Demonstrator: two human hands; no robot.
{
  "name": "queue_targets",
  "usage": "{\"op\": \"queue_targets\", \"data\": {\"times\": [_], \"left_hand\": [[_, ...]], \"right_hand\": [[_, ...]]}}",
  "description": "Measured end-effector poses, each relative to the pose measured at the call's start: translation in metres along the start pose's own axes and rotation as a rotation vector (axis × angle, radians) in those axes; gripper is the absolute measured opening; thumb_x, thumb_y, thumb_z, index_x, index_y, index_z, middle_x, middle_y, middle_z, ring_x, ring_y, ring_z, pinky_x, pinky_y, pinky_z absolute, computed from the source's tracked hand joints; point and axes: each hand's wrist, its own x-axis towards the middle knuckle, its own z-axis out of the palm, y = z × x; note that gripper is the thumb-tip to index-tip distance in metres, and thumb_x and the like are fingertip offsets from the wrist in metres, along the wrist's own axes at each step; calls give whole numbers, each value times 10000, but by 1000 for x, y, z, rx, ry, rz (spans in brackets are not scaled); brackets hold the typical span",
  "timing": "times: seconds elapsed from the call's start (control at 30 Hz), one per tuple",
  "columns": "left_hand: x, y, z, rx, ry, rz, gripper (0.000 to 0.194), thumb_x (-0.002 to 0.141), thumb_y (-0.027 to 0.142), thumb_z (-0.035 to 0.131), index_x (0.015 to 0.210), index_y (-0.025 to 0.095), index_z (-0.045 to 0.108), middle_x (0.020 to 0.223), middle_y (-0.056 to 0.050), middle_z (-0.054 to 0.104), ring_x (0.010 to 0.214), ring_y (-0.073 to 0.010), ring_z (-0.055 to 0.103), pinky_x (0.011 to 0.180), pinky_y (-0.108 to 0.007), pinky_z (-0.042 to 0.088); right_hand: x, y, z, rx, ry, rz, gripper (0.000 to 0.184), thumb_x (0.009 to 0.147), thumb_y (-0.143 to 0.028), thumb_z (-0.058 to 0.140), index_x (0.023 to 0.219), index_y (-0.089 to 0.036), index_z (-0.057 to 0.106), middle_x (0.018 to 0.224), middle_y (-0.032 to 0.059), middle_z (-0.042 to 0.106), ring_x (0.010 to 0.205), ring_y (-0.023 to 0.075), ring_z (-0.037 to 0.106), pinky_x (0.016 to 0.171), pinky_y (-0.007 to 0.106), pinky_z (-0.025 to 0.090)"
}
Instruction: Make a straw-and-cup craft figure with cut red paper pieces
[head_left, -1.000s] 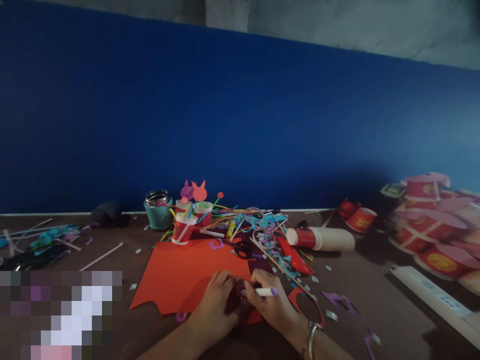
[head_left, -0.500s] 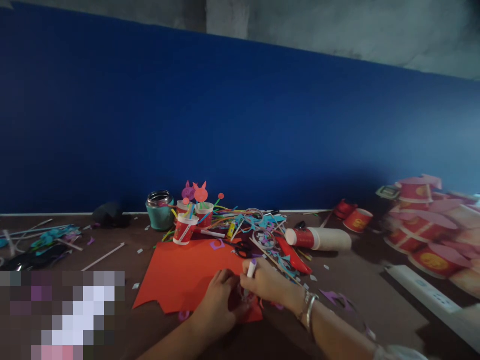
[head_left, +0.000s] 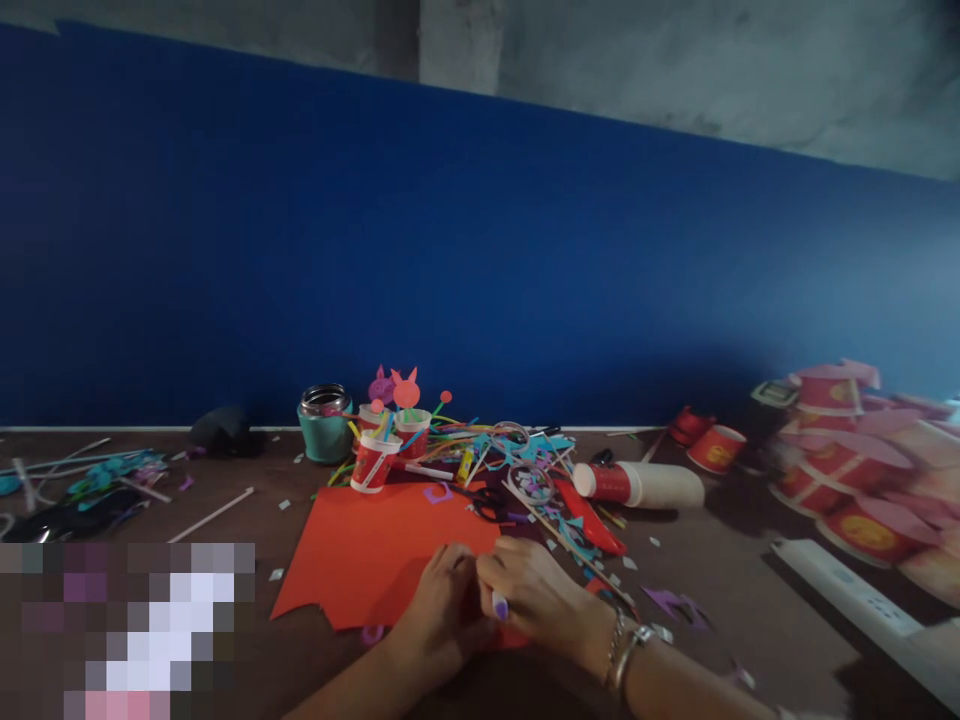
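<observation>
My right hand (head_left: 540, 590) is closed around a white marker (head_left: 500, 605), its purple end pointing toward me. Close against it, my left hand (head_left: 435, 615) has curled fingers over the near right part of a red paper sheet (head_left: 367, 555). What lies between and under the two hands is mostly hidden; a bit of red shows there. Just beyond my right hand lie black-handled scissors (head_left: 491, 504). A small purple paper cutout (head_left: 438, 493) rests on the sheet's far edge.
Red-and-white paper cups (head_left: 375, 462) with straws and animal-head cutouts stand behind the sheet, beside a teal jar (head_left: 325, 435). Scattered scraps and straws surround a red pouch-like object (head_left: 592, 520). Stacked white cups (head_left: 667, 484) lie sideways. A power strip (head_left: 847, 585) and red cup crafts (head_left: 862, 460) are right.
My right hand has tipped the marker, so its purple end now points toward me rather than upward. Both hands have drawn closer together, covering the pale shiny thing that showed between them.
</observation>
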Motion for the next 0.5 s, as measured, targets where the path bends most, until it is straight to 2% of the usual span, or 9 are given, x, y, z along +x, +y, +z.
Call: {"op": "queue_targets", "data": {"times": [0.1,0.17,0.27,0.37,0.43,0.5], "left_hand": [[-1,2,-3,-46,0,-14,194,626,217,640,804,178,571,860,-51,555,793,-200,498,721,-325,400],[-2,5,-5,-69,-1,-3,210,668,217,608,874,186,577,890,-57,555,825,-202,497,748,-329,392],[-2,8,-7,-72,-18,-20,210,721,261,569,920,194,581,910,-63,546,847,-204,495,767,-333,392],[-2,8,-8,-38,-32,-71,250,697,281,593,932,196,590,930,-64,534,875,-214,490,793,-340,393],[-2,7,-8,-18,-46,-88,308,663,229,606,968,200,585,965,-60,529,915,-217,483,830,-341,383],[-2,7,-9,-12,-61,-98,362,644,209,612,1004,198,575,1008,-61,527,958,-220,474,866,-340,370]], "right_hand": [[-11,1,9,74,158,13,183,824,-121,394,700,-182,514,669,21,568,654,153,492,581,262,313],[-16,2,11,221,221,82,185,837,-152,397,682,-184,493,671,14,542,647,143,478,574,249,319],[-18,5,10,505,250,240,191,837,-223,434,651,-188,462,644,-22,493,601,113,451,552,226,317],[-15,10,13,750,271,392,222,818,-261,446,609,-187,445,557,-54,431,529,95,391,508,219,292],[-11,15,19,910,353,528,243,784,-265,459,558,-191,410,505,-64,390,494,92,362,479,219,276],[-9,20,26,1096,488,719,259,747,-272,468,521,-202,363,458,-70,369,457,93,360,454,221,275]]}}
